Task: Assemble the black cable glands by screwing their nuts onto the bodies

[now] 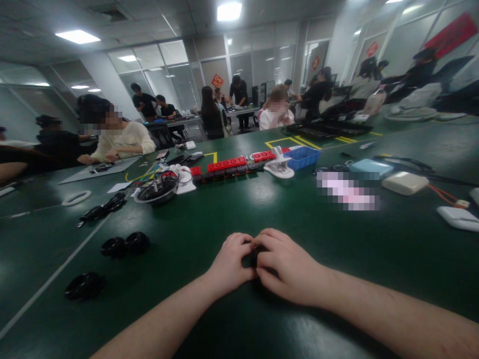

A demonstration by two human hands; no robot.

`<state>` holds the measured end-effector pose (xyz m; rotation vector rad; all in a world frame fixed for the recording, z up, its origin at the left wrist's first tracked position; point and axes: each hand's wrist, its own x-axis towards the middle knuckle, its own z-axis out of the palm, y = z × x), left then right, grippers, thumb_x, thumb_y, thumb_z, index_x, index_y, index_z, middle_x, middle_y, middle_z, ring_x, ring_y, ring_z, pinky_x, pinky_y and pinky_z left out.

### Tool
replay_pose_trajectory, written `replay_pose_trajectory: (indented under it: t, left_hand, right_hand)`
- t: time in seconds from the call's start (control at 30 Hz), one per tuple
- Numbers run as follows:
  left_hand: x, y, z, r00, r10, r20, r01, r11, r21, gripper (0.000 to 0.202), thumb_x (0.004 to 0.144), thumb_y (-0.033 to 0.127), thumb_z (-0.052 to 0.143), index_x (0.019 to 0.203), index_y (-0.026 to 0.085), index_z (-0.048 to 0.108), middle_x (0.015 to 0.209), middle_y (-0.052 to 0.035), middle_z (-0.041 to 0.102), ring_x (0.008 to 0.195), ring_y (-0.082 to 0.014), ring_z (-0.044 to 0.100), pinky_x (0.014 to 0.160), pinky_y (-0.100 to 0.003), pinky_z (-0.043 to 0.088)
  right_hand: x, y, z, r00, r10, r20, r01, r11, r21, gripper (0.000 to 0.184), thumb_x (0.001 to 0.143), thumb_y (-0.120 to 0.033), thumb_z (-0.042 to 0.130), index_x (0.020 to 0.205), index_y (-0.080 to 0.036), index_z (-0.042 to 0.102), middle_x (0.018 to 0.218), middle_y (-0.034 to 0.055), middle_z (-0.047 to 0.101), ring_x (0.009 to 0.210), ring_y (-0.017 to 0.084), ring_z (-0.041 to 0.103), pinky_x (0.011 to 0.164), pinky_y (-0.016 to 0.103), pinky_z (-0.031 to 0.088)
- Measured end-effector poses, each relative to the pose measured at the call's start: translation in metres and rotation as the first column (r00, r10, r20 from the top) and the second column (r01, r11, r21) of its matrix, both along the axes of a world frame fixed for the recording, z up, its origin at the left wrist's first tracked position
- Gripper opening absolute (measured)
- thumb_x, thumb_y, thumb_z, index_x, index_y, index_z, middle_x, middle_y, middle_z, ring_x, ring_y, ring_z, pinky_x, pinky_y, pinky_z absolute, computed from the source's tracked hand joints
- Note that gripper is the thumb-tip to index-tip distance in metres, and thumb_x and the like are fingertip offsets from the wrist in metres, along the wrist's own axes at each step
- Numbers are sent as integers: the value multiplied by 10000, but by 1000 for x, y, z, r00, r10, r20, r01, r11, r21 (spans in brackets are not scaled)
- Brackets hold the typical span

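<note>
In the middle of the green table my left hand (235, 259) and my right hand (282, 262) meet, fingers curled around a small black thing (255, 253). Most of it is covered by my fingers, so its kind does not show. Both hands are closed on it from opposite sides, fingertips touching or nearly so. To the left lie black coils that look like wound cable: two side by side, a left one (114, 246) and a right one (137, 242), and a single coil (84, 286) closer to me.
Across the table stand a metal bowl (157, 193) of dark cables, a row of red blocks (226, 163), a white clamp-like stand (279, 167) and a blue bin (303, 157). At right are a light blue box (370, 168) and a white case (404, 183). Several people sit or stand beyond.
</note>
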<state>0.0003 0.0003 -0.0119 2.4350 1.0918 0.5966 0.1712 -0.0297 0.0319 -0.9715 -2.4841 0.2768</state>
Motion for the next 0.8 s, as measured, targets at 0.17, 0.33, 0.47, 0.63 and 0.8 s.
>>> replay_pose_trajectory:
  t: [0.17,0.33,0.47,0.63,0.8]
  left_hand:
    - [0,0,0,1000,1,1,-1,1000,-9,268,655,187,666,918,207,617,1016,-41,533,985,-232,457,875,-377,382]
    - [0,0,1,1000,7,-7,-7,1000,3,236,673,301,700,878,211,628,985,-34,545,960,-229,471,860,-372,394]
    - [0,0,0,1000,3,-10,-3,1000,15,258,666,320,715,882,210,627,980,-31,548,945,-223,480,847,-364,400]
    - [0,-1,1,1000,8,-4,-8,1000,23,280,647,333,733,875,209,627,968,-32,550,948,-227,483,851,-366,396]
    - [0,0,0,1000,8,-1,-8,1000,21,283,663,352,722,887,208,626,967,-32,552,950,-221,482,855,-364,390]
  right_hand:
    - [0,4,-6,998,-57,-5,58,996,68,189,765,-192,522,643,-153,661,863,78,584,900,206,471,824,360,388]
    - [3,8,-4,988,-152,36,145,979,142,251,812,-306,520,677,-169,682,888,80,604,924,226,477,841,393,379]
    - [4,9,0,971,-213,111,194,967,162,296,822,-361,503,705,-156,682,879,103,603,930,246,484,852,415,373]
    - [6,10,3,953,-244,179,212,960,182,325,826,-396,490,754,-138,674,871,119,596,938,261,479,865,423,363]
    - [6,11,4,953,-223,206,196,970,142,368,838,-434,462,772,-125,650,844,115,584,915,254,479,845,414,369]
